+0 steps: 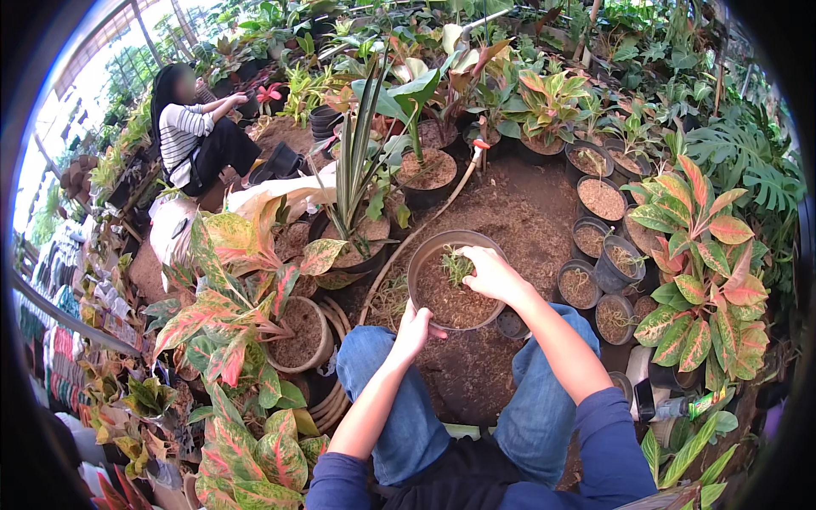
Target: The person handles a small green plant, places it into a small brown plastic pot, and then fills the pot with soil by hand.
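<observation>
Between my knees is a wide round plastic pot [413, 274] filled with brown soil mix [440, 296]. My left hand [417, 328] grips the pot's near left rim, its thumb at the rim. My right hand [488, 271] reaches over the pot from the right, its fingertips at a small green leafy plant [455, 266] that lies on or stands in the soil; which of the two I cannot tell. Thumb and index finger are close to the leaves, partly hiding them. A small dark empty-looking pot [511, 324] is on the ground by the wide pot's lower right side.
Several small pots [579, 287] of soil and wilted sprigs stand right, beside a large red-green aglaonema [701, 255]. A hose [433, 220] with a red-tipped end curves along the left. More potted plants [299, 335] crowd there. Another person [191, 134] sits at upper left, beyond a white sack [287, 194].
</observation>
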Motion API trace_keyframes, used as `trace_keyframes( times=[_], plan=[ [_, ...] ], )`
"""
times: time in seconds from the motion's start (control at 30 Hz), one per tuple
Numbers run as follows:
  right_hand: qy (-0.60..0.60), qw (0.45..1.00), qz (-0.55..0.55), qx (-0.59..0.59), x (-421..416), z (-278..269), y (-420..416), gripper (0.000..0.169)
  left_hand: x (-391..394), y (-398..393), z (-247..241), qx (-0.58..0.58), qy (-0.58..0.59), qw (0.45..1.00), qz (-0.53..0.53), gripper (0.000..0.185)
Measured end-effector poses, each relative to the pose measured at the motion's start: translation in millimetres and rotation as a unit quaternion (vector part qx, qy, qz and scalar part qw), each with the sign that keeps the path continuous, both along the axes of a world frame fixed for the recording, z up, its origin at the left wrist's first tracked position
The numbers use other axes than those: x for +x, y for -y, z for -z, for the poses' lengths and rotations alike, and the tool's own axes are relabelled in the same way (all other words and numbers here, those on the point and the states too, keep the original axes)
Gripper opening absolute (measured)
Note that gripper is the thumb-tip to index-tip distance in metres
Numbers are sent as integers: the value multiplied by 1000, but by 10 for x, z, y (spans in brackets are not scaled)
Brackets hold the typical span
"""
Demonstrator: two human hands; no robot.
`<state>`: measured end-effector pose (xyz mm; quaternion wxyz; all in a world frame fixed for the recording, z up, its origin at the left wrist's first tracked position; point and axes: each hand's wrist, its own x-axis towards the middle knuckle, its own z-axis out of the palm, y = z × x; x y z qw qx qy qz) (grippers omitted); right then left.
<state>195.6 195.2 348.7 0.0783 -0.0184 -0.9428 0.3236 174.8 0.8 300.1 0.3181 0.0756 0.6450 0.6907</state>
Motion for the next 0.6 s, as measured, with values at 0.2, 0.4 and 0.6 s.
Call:
trace_keyframes(
  times=[0.2,0.4,0.6],
  plan=[
    [27,987,14,157,-24,-72,-105,33,-11,41,34,-7,-15,1000,-3,45],
    [131,976,-12,174,112,-270,-26,21,9,160,-43,-10,-5,1000,2,46],
    [108,966,-17,235,97,-69,65,6,22,183,14,25,-20,999,2,49]
  ],
)
